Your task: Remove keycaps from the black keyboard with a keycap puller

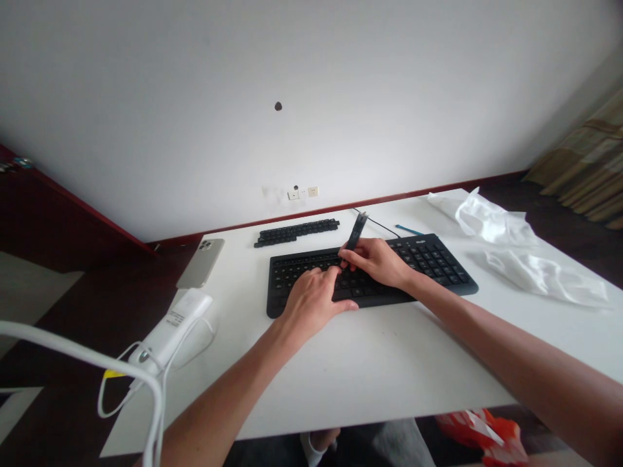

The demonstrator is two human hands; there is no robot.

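Note:
A black keyboard (445,263) lies on the white table in front of me. My right hand (377,259) rests over its middle, fingers closed round a flat black brush-like tool (359,228). That tool slants upward, with a pale frayed-looking upper end; its lower tip points at the keys and is partly hidden by my fingers. My left hand (314,295) lies on the left half of the keyboard, thumb spread away and fingertips beside the tool's lower end. Behind the keyboard, loose black keycaps (296,232) are laid out in rows.
A thin blue stick (409,229) and a black cable lie behind the keyboard. Crumpled white plastic bags (491,217) are at the right. A phone (200,263) and a white power strip (170,327) with cords sit at the left edge. The wall (195,130) stands behind.

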